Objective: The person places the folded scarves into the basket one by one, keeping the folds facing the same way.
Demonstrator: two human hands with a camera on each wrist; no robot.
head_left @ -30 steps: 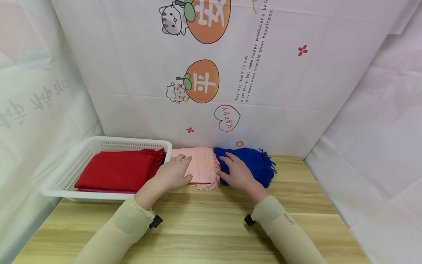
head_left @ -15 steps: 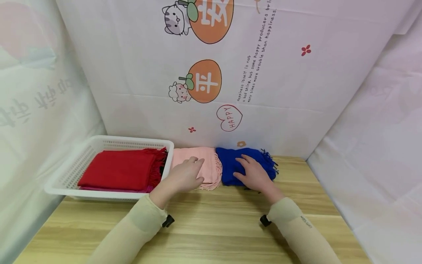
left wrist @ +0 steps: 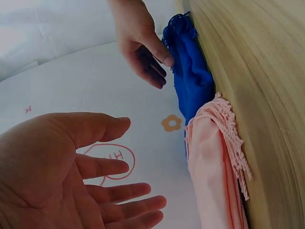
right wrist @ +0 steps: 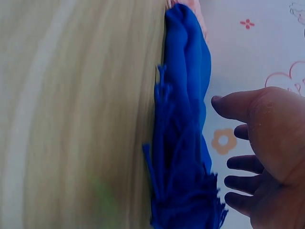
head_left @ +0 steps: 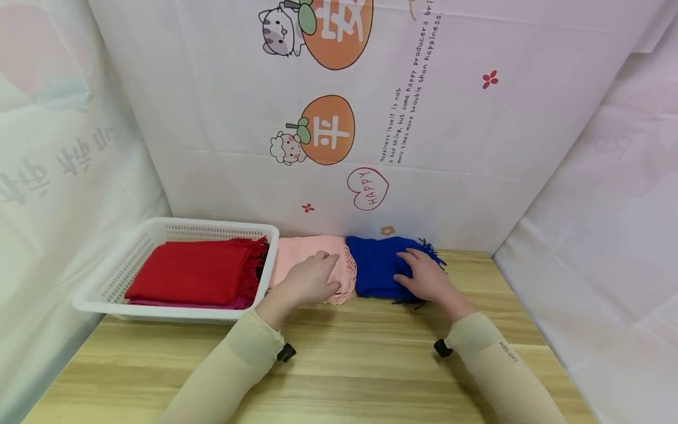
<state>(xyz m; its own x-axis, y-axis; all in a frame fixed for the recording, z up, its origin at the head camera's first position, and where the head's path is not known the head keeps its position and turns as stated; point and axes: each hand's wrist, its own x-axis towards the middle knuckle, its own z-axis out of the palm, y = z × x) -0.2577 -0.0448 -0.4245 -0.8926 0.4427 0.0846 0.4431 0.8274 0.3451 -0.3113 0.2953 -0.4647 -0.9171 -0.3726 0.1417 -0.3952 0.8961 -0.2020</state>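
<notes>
A folded pink scarf (head_left: 293, 250) with a fringed right end lies at the back of the table. My left hand (head_left: 312, 280) hovers over it, fingers spread and relaxed, holding nothing. Right beside it is a folded blue scarf (head_left: 373, 268), its dark blue fringe toward the right. Above that scarf's right part is my right hand (head_left: 428, 277), with loosely bent fingers and nothing in them. The right wrist view shows a gap between the thumb and the blue scarf (right wrist: 183, 95). In the left wrist view the palm of the left hand (left wrist: 71, 176) is turned up beside the pink scarf (left wrist: 209, 167).
At the left stands a white plastic basket (head_left: 100, 303) with a folded red scarf (head_left: 185, 274) on top and a magenta cloth (head_left: 241, 303) under it. A printed white backdrop (head_left: 450, 147) rises behind. The wooden table (head_left: 360, 359) extends in front.
Both hands have moved to the right, the left across the pink scarf, the right across the blue one toward its fringe. The scarves and basket stay in place; the head view shifted slightly.
</notes>
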